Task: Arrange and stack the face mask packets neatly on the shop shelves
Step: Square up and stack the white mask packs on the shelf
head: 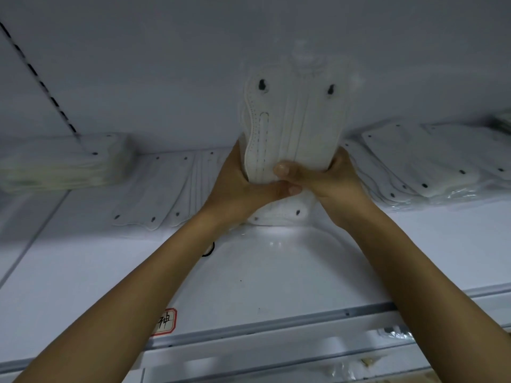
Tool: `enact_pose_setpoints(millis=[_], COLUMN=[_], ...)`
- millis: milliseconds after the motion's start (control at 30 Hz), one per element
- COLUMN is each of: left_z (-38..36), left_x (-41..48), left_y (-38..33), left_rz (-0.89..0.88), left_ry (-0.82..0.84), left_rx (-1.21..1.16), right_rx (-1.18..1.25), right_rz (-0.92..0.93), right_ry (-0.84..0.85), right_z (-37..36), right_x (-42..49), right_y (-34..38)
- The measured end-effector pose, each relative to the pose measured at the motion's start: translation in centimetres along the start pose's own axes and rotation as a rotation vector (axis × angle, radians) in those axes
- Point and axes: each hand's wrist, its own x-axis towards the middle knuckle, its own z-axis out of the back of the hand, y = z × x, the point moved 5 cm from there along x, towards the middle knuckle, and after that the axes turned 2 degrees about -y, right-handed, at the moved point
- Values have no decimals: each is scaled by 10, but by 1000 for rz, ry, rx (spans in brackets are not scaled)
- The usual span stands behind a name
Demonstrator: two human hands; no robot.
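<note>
- Here, the left hand (240, 183) and right hand (323, 179) both grasp a bundle of masks (294, 120), held upright above the shelf (262, 272).
- More masks lie flat at left (163, 189), stacked far left (63, 161) and at right (420, 161).
- A label (165, 321) sits at the shelf's front edge.

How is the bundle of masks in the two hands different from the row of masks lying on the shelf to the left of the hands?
The held bundle stands upright, its lower end on the shelf; the left row lies flat. The left hand and the right hand grip the bundle, while nothing touches the row. The bundle is packed tightly together; the row is fanned out, overlapping. Both are white masks with dark dots near the corners.
</note>
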Motion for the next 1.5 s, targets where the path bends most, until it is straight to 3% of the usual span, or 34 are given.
enact_pose_setpoints(millis=[67,200,300,400,467,533,633,733,833,933,1067,1167,1300,1400,1500], left_z=[-3,-4,-1,8,16,22,19,23,53,89,101,102,104,109,121], left_x=[0,-8,-12,-26,-37,-44,-53,-66,-79,-95,-111,-117,-120,-118,-126], left_y=[8,-11,-27,-15,-6,-5,-9,-22,-33,-30,-14,-6,-17,-16,-5], left_rz=[27,-60,-113,12,111,115,71,40,-16,35,109,138,46,47,140], left_ry=[49,-71,-116,-51,-70,-131,-170,-241,-227,-145,-32,-49,-138,-162,-229], left_rx=[28,9,46,99,-22,-317,-543,-409,-221,-37,212,206,237,244,104], right_rx=[-30,4,48,118,361,692,895,888,878,658,-10,-398,-231,-321,-399], right_rz=[-60,-16,-37,-171,-270,-325,-330,-300,-234,-184,-240,-179,-178,-149,-173], right_ry=[-9,-91,-59,-87,-107,-49,6,48,-16,-76,96,235,141,117,94], right_z=[-1,2,2,-4,-10,-22,-46,-70,-58,-15,10,0,-4,-5,-2], right_x=[0,-4,-8,-20,-25,-26,-27,-35,-37,-41,-62,-73,-71,-67,-69], right_y=[-3,9,16,3,-5,-5,-2,-2,3,2,-4,-2,5,8,4])
